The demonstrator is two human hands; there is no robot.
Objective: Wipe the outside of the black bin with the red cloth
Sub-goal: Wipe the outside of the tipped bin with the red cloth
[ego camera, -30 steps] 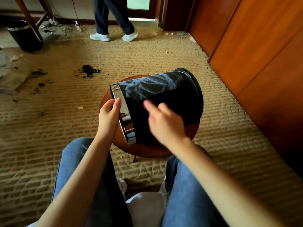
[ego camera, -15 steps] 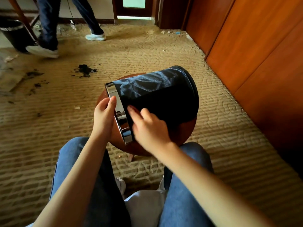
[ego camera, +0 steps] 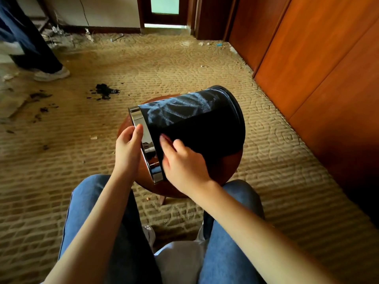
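Head view, from the left: the left hand (ego camera: 128,148) pinches the chrome rim band (ego camera: 146,143) of the round black bin (ego camera: 196,124), thumb on the metal. The bin lies tipped on a round brown wooden stool (ego camera: 225,171), mouth toward the person's left, base pointing right and away, long axis nearly level. The right hand (ego camera: 184,162) rests on the bin's side, fingers loosely curled. No red cloth shows, and pale dusty streaks remain, so wiping seems largely undone.
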